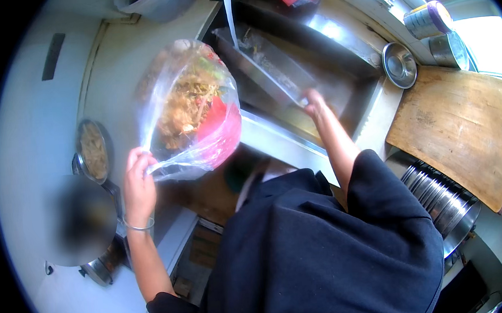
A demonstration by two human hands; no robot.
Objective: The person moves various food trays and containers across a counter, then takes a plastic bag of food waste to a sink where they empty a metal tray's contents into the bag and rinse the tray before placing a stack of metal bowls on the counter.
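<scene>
My left hand (140, 164) is closed on the gathered rim of a clear plastic bag (227, 127), raised left of the sink. Food scraps (188, 104) and something pink show inside the bag. My right hand (315, 102) grips the near end of a rectangular clear tray or bin (267, 74), tilted in the metal sink (352, 101). Water (230, 20) runs from the tap into the far end of this container, where some debris shows. The fingertips of my right hand are blurred.
A wooden board (458, 129) lies at the right above a rack of metal plates (439, 195). Near the sink's right corner stands a metal bowl (399, 65). A pan of pale food (93, 152) is at the left, and a whitish tub (157, 4) at the top.
</scene>
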